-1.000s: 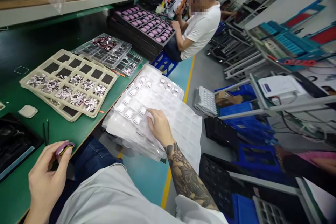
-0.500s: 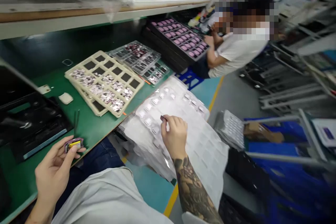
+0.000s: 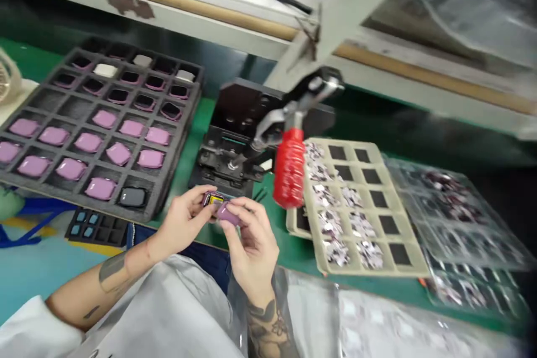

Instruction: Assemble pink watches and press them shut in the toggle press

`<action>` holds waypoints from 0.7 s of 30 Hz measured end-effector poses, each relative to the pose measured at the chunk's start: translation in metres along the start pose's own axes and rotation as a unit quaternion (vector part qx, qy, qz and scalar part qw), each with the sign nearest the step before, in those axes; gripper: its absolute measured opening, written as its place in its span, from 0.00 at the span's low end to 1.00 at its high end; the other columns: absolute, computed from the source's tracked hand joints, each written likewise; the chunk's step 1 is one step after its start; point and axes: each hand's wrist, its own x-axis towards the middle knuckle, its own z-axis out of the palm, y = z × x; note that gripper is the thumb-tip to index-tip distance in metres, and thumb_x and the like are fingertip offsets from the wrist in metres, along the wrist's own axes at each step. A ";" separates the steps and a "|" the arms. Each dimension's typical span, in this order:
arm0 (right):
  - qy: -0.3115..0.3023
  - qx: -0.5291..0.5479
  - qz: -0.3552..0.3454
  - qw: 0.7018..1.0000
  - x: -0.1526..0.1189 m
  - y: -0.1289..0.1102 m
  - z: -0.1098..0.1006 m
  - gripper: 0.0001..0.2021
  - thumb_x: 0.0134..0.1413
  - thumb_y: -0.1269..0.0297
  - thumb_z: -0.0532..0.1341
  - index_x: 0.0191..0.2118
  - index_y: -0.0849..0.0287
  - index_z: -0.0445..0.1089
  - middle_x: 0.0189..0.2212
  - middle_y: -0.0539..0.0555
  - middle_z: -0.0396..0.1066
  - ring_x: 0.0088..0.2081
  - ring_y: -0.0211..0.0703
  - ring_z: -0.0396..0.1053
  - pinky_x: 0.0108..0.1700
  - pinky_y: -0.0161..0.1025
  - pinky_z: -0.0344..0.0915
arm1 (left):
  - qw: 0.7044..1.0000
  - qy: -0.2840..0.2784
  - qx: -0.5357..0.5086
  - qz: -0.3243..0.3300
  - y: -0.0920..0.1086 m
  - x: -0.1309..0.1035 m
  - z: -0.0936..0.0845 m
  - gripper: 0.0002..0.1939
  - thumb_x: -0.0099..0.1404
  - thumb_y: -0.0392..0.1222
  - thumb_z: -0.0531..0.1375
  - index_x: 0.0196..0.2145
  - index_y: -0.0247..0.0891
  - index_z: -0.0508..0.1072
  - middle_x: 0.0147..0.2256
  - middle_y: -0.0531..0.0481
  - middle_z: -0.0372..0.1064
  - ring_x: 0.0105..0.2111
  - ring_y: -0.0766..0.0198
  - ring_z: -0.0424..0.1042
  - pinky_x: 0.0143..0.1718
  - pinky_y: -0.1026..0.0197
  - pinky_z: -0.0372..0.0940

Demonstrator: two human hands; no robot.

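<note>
Near the bench's front edge, my left hand grips a small purple-framed case with a yellow part showing inside. Close against its right side, my right hand pinches a purple cover between thumb and fingers. The cover is tilted beside the open case; whether the two touch is hard to tell. Just behind both hands stands a black press fixture with a red handle.
A dark foam tray of purple cases lies left, with a small black tray below it. Cream compartment trays and clear trays of small parts are right. Plastic-wrapped sheets lie at lower right. A shelf crosses above.
The view has swung left to the fixture and foam tray. My right hand has moved from the plastic-wrapped sheets to beside my left hand, now holding a purple cover.
</note>
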 end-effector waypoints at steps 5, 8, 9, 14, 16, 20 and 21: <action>-0.064 -0.044 -0.086 0.993 0.016 0.008 0.009 0.21 0.70 0.76 0.67 0.62 0.49 0.79 0.58 0.58 0.80 0.59 0.51 0.79 0.62 0.53 0.78 | 0.999 0.033 -0.025 0.022 0.002 0.004 -0.011 0.21 0.73 0.45 0.72 0.59 0.36 0.80 0.48 0.41 0.85 0.47 0.58 0.85 0.50 0.62 0.79; -0.028 -0.061 -0.106 0.992 0.021 0.012 0.013 0.21 0.68 0.76 0.68 0.61 0.49 0.78 0.57 0.57 0.81 0.58 0.53 0.78 0.65 0.60 0.75 | 0.998 -0.013 -0.066 0.006 0.004 0.004 -0.014 0.25 0.73 0.48 0.72 0.62 0.36 0.79 0.52 0.38 0.84 0.45 0.56 0.85 0.47 0.58 0.81; -0.031 -0.064 -0.111 0.991 0.023 0.013 0.015 0.20 0.69 0.76 0.68 0.61 0.49 0.78 0.57 0.57 0.82 0.59 0.54 0.78 0.66 0.61 0.74 | 0.997 -0.025 -0.077 0.002 0.005 0.004 -0.014 0.25 0.73 0.48 0.72 0.63 0.36 0.78 0.53 0.37 0.84 0.44 0.56 0.85 0.46 0.57 0.82; -0.026 -0.041 -0.052 0.997 0.024 0.012 0.019 0.20 0.71 0.71 0.67 0.64 0.47 0.76 0.62 0.58 0.78 0.64 0.55 0.76 0.66 0.59 0.75 | 0.998 -0.004 -0.070 0.004 0.008 0.004 -0.014 0.17 0.76 0.48 0.69 0.56 0.36 0.82 0.48 0.40 0.86 0.40 0.56 0.86 0.42 0.57 0.84; 0.018 -0.009 0.004 1.000 0.024 0.010 0.017 0.17 0.71 0.66 0.68 0.62 0.49 0.77 0.61 0.60 0.78 0.61 0.55 0.78 0.62 0.54 0.77 | 0.998 -0.021 -0.056 0.016 0.011 0.004 -0.013 0.17 0.77 0.47 0.68 0.58 0.37 0.81 0.48 0.40 0.86 0.38 0.57 0.86 0.43 0.57 0.84; -0.011 0.058 0.033 0.998 0.028 0.007 0.012 0.07 0.75 0.62 0.65 0.50 0.52 0.81 0.48 0.57 0.80 0.50 0.49 0.80 0.51 0.45 0.78 | 0.998 -0.039 0.014 0.044 0.015 0.001 -0.013 0.16 0.77 0.46 0.68 0.56 0.37 0.83 0.48 0.41 0.87 0.37 0.57 0.87 0.41 0.57 0.84; -0.016 0.058 0.028 0.998 0.028 0.006 0.012 0.07 0.76 0.61 0.64 0.48 0.52 0.81 0.45 0.56 0.80 0.48 0.49 0.79 0.50 0.45 0.77 | 0.997 -0.033 0.047 0.057 0.015 0.000 -0.014 0.14 0.77 0.46 0.68 0.54 0.37 0.85 0.46 0.42 0.87 0.36 0.56 0.87 0.41 0.58 0.84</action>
